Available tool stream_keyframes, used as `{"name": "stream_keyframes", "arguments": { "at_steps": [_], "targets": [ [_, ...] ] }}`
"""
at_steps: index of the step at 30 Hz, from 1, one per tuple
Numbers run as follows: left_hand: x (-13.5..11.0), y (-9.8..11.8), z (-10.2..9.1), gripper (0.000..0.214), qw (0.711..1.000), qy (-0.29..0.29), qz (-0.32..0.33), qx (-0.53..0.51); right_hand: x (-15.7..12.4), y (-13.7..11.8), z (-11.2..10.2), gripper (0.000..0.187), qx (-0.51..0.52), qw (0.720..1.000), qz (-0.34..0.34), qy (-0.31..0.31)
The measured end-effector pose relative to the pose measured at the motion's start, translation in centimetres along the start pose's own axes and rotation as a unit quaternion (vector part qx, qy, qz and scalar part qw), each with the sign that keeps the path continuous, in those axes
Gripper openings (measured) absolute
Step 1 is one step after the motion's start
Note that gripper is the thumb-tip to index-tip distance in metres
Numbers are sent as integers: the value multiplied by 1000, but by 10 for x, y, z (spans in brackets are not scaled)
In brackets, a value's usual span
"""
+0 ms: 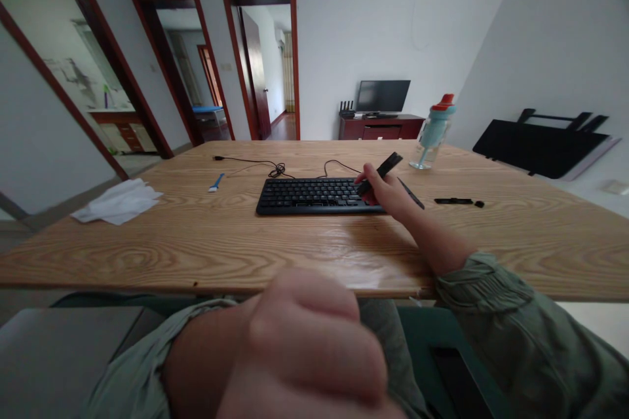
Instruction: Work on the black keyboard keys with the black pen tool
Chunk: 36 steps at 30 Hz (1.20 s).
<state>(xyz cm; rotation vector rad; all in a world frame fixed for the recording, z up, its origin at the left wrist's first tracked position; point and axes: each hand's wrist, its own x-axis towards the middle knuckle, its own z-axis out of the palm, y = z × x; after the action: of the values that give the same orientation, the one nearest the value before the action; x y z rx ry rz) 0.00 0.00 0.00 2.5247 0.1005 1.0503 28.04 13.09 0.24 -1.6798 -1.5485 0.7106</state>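
Observation:
My right hand (pixel 381 190) is closed around a black, flat brush-like tool (pixel 390 165), which slants up to the right above the right end of a black keyboard (pixel 309 195). The keyboard lies flat on the wooden table (pixel 295 249), its right keys partly covered by this hand. Close to the camera, my left hand (pixel 309 347) is a blurred fist in front of the table's near edge. Its fingertips are turned out of sight, so whether anything is inside cannot be made out.
A keyboard cable (pixel 278 169) lies coiled behind the keyboard. To the left are a small blue-and-white brush (pixel 216 182) and a white cloth (pixel 118 201). On the right lie a slim black tool (pixel 453 201) and a small black piece (pixel 479 203); a water bottle (pixel 432 134) stands behind.

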Motion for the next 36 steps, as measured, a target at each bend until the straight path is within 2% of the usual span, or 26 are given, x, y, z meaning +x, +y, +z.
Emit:
{"name": "stream_keyframes", "arguments": {
  "at_steps": [1,2,3,5,7,9,10,12,17,19,22,24,27,30,33,36],
  "targets": [
    [16,-17,-4,15,997,76,20,3,-1,-1,2,62,-11,1000,-3,-1],
    [30,-36,-6,16,991,126,6,42,-2,-1,3,59,-18,1000,-7,-3],
    [42,-58,-6,16,988,136,-8,75,-2,-1,5,57,-24,1000,-12,-5],
    [58,-107,2,21,980,129,-85,121,-1,2,7,55,-31,999,-23,-4],
    [61,-153,14,24,970,104,-190,112,1,6,9,55,-37,999,-26,0],
    [58,-185,27,28,962,40,-259,83,3,9,9,56,-46,999,-17,9],
    [56,-194,32,31,957,10,-278,77,4,10,10,55,-50,999,-11,14],
    [56,-202,41,37,950,-21,-301,84,5,10,11,55,-57,998,-1,25],
    [67,-199,50,40,944,-47,-304,119,4,10,14,55,-54,998,9,25],
    [69,-201,52,37,947,-58,-291,123,4,12,14,52,-44,999,-1,1],
    [65,-206,53,35,953,-54,-280,107,6,15,12,37,-25,997,-32,-62],
    [61,-209,53,34,956,-50,-278,83,8,17,9,28,-39,994,-62,-79],
    [55,-213,52,32,956,-35,-285,55,9,16,5,27,-113,987,-96,-58],
    [54,-214,54,28,953,-5,-300,40,7,12,1,39,-167,983,-79,-22],
    [54,-213,55,25,952,13,-304,35,4,10,1,45,-151,988,-41,14],
    [54,-212,56,24,954,23,-297,36,5,13,2,46,-131,991,-23,19]
  ]
}}
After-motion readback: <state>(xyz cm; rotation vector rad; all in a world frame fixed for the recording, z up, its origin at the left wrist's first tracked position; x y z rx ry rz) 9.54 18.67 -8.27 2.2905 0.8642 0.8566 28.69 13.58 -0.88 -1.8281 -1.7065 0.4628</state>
